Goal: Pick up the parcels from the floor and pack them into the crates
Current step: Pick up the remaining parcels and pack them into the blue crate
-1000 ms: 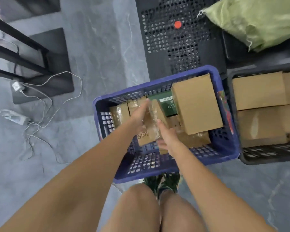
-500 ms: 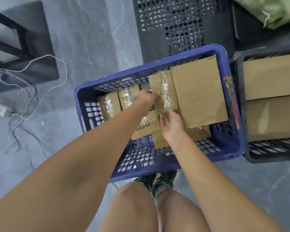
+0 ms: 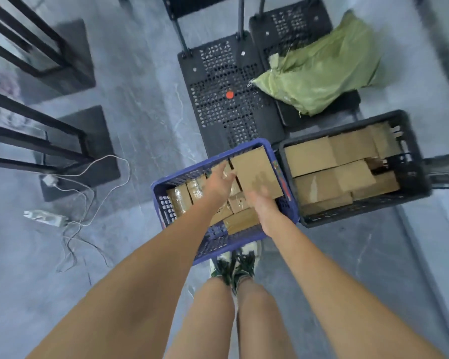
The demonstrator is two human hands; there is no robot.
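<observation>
Left hand (image 3: 218,186) fingers spread over the taped parcel (image 3: 227,172); right hand (image 3: 262,200) fingers blurred, cannot tell; stiff, probably light cardboard; grip opposite edges.

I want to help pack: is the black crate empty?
No, the black crate next to the blue crate is already packed with brown cardboard parcels almost wall to wall.

surface: grey marbled floor (image 3: 130,104) | centre: blue crate (image 3: 158,193) | right: black crate (image 3: 412,156) | upper middle: two black perforated carts (image 3: 228,112) | left: power strip (image 3: 44,218), white cable (image 3: 109,161)
</observation>
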